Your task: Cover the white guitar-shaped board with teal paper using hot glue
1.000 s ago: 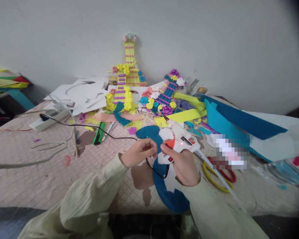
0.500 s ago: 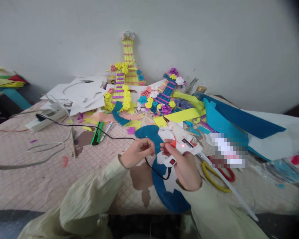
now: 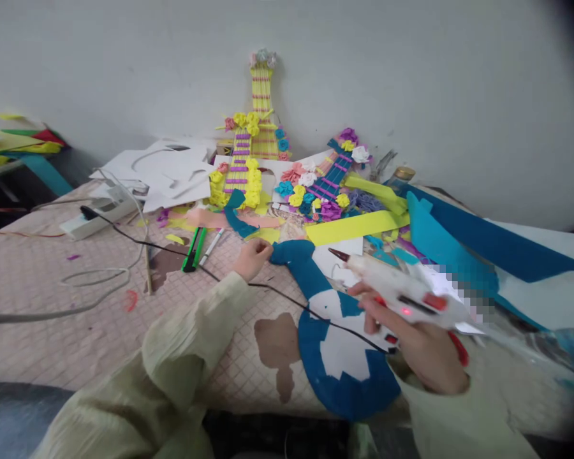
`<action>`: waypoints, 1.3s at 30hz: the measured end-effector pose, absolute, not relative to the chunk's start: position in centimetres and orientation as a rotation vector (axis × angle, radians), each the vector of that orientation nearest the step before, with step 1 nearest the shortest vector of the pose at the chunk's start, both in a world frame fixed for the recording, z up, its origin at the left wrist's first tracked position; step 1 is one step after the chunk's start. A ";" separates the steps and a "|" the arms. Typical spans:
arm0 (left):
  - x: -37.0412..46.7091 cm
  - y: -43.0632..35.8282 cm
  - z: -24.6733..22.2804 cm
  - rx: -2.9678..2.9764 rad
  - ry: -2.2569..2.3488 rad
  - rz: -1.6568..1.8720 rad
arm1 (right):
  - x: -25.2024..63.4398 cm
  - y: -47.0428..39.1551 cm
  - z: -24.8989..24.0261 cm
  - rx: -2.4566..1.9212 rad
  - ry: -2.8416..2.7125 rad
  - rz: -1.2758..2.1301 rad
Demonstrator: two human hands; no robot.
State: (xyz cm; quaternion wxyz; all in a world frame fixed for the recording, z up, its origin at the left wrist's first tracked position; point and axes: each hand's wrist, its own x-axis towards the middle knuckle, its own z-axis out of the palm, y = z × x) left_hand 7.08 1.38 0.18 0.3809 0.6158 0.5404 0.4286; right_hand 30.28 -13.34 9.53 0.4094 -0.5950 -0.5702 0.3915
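A white cutout partly covered in blue paper (image 3: 310, 268), with a narrow neck and a rounded body, lies flat on the table. At the left tip of its neck, my left hand (image 3: 253, 258) has its fingers closed on the edge. My right hand (image 3: 423, 350) is wrapped round a white hot glue gun (image 3: 387, 284) with a glowing red light. The gun's dark nozzle points left, above the white paper to the right of the neck. Its black cord (image 3: 291, 298) crosses over the cutout.
Behind stand decorated yellow (image 3: 263, 95) and blue (image 3: 332, 175) models with paper flowers. A green utility knife (image 3: 194, 250) and a white pen (image 3: 212, 247) lie left of the cutout. A power strip (image 3: 98, 213) sits farther left. Large blue sheets (image 3: 488, 239) spread at the right.
My right hand has carried the glue gun to the right, away from my left hand. My left hand has moved up and left onto the cutout's neck tip.
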 end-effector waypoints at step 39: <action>7.6 1.5 -2.0 1.773 1.404 1.109 | 28.3 -2.7 4.7 -1.800 -1.462 1.379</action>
